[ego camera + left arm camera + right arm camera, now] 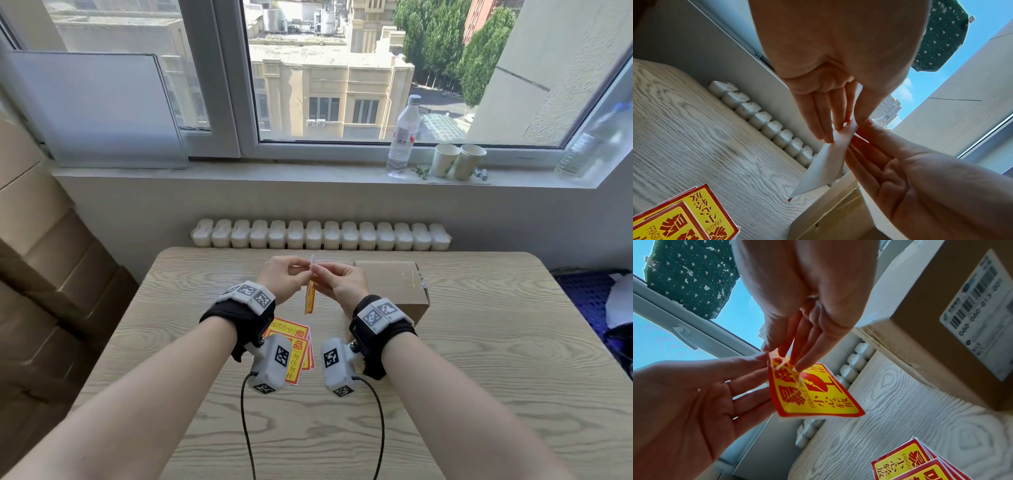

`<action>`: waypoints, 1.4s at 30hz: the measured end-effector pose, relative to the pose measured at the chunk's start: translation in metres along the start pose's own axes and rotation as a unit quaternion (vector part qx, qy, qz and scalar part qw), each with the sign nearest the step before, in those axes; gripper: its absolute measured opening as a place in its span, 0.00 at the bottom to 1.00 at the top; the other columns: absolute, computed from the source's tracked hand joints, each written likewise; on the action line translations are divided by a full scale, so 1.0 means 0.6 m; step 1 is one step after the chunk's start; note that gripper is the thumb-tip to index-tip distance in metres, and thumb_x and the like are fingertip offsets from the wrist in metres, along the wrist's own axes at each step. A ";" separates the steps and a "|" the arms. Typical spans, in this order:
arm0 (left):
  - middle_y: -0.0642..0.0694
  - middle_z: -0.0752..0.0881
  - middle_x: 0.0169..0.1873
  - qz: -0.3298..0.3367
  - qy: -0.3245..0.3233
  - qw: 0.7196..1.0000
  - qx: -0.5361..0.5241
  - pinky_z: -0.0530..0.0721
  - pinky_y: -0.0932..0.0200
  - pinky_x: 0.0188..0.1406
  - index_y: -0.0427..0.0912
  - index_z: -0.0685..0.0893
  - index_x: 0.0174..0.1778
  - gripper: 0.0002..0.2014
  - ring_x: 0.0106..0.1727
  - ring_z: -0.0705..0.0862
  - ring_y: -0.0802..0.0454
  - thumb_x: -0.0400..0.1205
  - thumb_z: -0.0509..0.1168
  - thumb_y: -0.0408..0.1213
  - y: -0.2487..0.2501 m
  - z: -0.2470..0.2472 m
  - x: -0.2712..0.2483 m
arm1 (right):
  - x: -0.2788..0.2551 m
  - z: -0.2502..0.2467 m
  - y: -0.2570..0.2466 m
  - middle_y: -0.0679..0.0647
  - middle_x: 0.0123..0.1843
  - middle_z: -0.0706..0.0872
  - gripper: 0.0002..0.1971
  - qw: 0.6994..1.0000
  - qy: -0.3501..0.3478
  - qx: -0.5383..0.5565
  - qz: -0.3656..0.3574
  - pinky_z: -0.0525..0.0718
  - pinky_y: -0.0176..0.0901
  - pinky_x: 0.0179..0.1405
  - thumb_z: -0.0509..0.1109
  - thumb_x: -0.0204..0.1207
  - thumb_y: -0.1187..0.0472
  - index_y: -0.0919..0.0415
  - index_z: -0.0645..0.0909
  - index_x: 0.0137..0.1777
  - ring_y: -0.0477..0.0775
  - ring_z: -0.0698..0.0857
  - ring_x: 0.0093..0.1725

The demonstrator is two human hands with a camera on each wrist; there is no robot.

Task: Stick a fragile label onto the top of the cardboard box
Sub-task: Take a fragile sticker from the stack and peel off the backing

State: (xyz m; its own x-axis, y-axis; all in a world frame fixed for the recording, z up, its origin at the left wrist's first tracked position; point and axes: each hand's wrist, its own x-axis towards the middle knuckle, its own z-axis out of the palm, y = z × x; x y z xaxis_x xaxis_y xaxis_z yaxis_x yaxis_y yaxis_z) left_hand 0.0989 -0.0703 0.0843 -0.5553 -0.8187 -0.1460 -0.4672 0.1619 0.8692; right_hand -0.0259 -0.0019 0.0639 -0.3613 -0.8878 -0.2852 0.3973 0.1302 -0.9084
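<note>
One red and yellow fragile label (310, 296) hangs edge-on above the wooden table (479, 359), between my two raised hands. My left hand (303, 269) pinches its top edge from the white backing side (824, 165). On the printed side (812, 392), my right hand (320, 274) pinches the same top edge, where the label is wrinkled. The brown cardboard box (394, 284) stands shut on the table just right of my right hand, with a barcode sticker (978, 313) on one side. A stack of more fragile labels (298, 353) lies on the table beneath my left wrist.
A white radiator (322, 234) runs behind the table's far edge. On the windowsill stand a water bottle (404, 137) and two paper cups (459, 161). Large cardboard cartons (41, 267) are piled at the left, and a blue crate (589, 294) sits at the right.
</note>
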 end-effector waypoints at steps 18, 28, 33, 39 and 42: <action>0.39 0.93 0.47 0.002 0.034 0.997 0.062 0.88 0.47 0.58 0.38 0.89 0.49 0.08 0.50 0.91 0.47 0.76 0.69 0.31 0.006 0.000 -0.006 | 0.006 0.008 0.001 0.61 0.45 0.88 0.02 0.999 0.013 -0.041 0.028 0.88 0.38 0.47 0.70 0.74 0.69 0.63 0.83 0.43 0.54 0.88 0.44; 0.36 0.92 0.49 -0.012 0.044 0.996 0.071 0.88 0.45 0.56 0.38 0.82 0.50 0.08 0.50 0.90 0.44 0.76 0.68 0.31 0.013 -0.001 -0.003 | -0.001 0.002 0.002 0.58 0.41 0.87 0.03 0.998 0.025 -0.062 0.008 0.88 0.36 0.44 0.71 0.75 0.69 0.63 0.83 0.40 0.51 0.87 0.41; 0.34 0.91 0.46 -0.010 0.063 0.996 0.066 0.89 0.42 0.54 0.40 0.82 0.42 0.01 0.49 0.90 0.40 0.77 0.68 0.32 0.012 -0.006 0.003 | -0.002 0.004 -0.001 0.57 0.40 0.87 0.03 0.998 0.025 -0.051 0.005 0.88 0.34 0.43 0.69 0.76 0.69 0.64 0.82 0.41 0.50 0.87 0.40; 0.31 0.91 0.44 -0.016 0.085 0.994 0.062 0.89 0.40 0.53 0.41 0.82 0.36 0.04 0.48 0.90 0.36 0.76 0.68 0.30 0.006 -0.017 0.012 | 0.002 -0.004 0.002 0.58 0.42 0.86 0.04 0.995 0.053 -0.082 0.012 0.88 0.43 0.44 0.69 0.77 0.66 0.62 0.81 0.40 0.52 0.87 0.41; 0.31 0.91 0.44 -0.016 0.097 0.993 0.061 0.89 0.41 0.53 0.34 0.87 0.43 0.05 0.48 0.90 0.37 0.77 0.67 0.31 0.003 -0.024 0.015 | 0.001 -0.009 0.003 0.57 0.39 0.85 0.06 0.995 0.062 -0.074 0.013 0.88 0.38 0.37 0.68 0.78 0.67 0.63 0.79 0.39 0.50 0.86 0.37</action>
State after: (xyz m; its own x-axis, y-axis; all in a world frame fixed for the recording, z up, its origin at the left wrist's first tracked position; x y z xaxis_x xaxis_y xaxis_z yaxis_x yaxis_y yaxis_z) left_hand 0.1029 -0.0856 0.0911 -0.4017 -0.9131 -0.0693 -0.5688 0.1895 0.8004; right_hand -0.0295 0.0004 0.0603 -0.4569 -0.8233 -0.3368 0.2827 0.2246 -0.9326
